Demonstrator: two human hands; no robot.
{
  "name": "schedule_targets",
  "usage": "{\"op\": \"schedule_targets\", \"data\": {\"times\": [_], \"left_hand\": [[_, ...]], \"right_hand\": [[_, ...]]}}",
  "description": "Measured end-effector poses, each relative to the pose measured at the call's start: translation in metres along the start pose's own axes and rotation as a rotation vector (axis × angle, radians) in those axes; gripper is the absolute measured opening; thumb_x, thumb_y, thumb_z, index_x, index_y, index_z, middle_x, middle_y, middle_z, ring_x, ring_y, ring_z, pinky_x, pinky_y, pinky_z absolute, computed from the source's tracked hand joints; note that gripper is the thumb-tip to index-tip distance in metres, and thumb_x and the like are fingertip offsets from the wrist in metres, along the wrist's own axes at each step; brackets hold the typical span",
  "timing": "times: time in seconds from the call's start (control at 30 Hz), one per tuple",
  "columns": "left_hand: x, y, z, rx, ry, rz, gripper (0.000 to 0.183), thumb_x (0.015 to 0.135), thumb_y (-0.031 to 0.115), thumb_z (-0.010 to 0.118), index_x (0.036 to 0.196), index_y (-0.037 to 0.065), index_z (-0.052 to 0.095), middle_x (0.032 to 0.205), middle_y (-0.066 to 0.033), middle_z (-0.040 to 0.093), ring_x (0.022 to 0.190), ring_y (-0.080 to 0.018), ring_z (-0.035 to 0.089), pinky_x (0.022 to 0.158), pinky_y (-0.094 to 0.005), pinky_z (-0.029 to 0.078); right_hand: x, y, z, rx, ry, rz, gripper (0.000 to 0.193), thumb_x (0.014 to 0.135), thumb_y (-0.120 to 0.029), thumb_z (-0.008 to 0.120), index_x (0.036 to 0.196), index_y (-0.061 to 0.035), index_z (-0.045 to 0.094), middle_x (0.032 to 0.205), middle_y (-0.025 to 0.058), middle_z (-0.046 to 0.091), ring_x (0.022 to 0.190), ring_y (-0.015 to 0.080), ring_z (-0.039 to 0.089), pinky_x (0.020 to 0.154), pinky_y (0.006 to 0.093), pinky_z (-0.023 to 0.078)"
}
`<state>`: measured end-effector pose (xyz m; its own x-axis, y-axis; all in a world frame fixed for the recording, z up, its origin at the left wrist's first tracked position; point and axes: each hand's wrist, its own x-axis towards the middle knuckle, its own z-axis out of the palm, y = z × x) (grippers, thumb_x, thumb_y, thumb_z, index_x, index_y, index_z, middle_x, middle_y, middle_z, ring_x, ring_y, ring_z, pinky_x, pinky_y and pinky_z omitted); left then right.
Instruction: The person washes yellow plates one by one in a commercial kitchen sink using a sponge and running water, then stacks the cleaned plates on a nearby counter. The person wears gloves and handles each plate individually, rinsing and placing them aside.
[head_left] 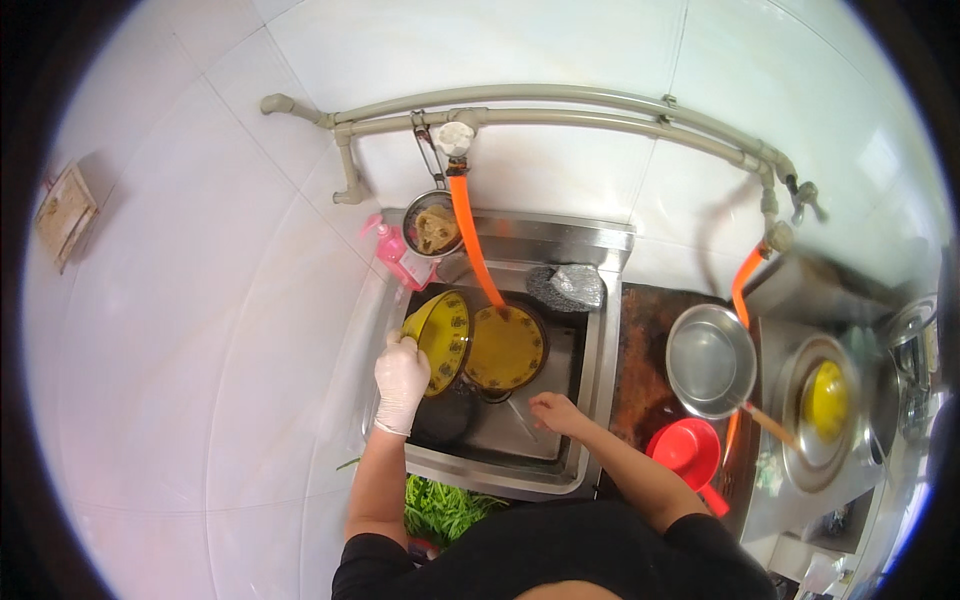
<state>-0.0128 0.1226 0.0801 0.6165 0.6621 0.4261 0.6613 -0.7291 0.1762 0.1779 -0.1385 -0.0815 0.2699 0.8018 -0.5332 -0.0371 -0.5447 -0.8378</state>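
My left hand [401,371], in a white glove, grips the rim of a yellow glass bowl [440,345] with a dark pattern round its edge. The bowl is tipped on its side over the left of the steel sink [595,400]. Beside it in the sink is a second yellow patterned bowl [505,348], with the end of an orange hose [474,240] at its back rim. My bare right hand [558,413] hovers over the right part of the sink, its fingers curled in. Whether anything small is between them is hidden.
A steel-wool scourer [566,287] lies at the sink's back right corner. A pink pump bottle [402,258] and hanging strainer [433,226] are back left. Right stand a steel pan [711,360], red dipper [688,452] and yellow bowl [826,400]. Greens [447,508] lie below the sink front.
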Motion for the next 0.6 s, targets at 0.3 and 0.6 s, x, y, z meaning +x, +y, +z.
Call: {"op": "schedule_targets", "data": {"times": [0.3,0.6], "left_hand": [[-0.005,-0.009,0.009,-0.009,0.025,0.061,0.01,0.085,0.01,0.071,0.084,0.002,0.065,0.109,-0.0202,0.069,0.07,-0.0409,0.071,0.065,-0.0515,0.059],[0.007,0.044,0.127,-0.179,-0.121,-0.243,0.016,0.086,0.015,0.066,0.085,0.0,0.07,0.101,-0.0255,0.069,0.082,-0.0477,0.073,0.076,-0.0559,0.06]], "right_hand": [[0.007,-0.009,0.008,-0.009,-0.045,-0.012,0.04,0.107,-0.024,0.058,0.139,0.0,0.064,0.109,0.0116,0.073,0.09,0.021,0.075,0.075,0.0347,0.057],[-0.007,0.008,0.017,0.145,-0.064,0.157,0.038,0.108,-0.025,0.06,0.14,-0.0049,0.063,0.123,0.0098,0.073,0.097,0.0218,0.076,0.08,0.0348,0.061]]}}
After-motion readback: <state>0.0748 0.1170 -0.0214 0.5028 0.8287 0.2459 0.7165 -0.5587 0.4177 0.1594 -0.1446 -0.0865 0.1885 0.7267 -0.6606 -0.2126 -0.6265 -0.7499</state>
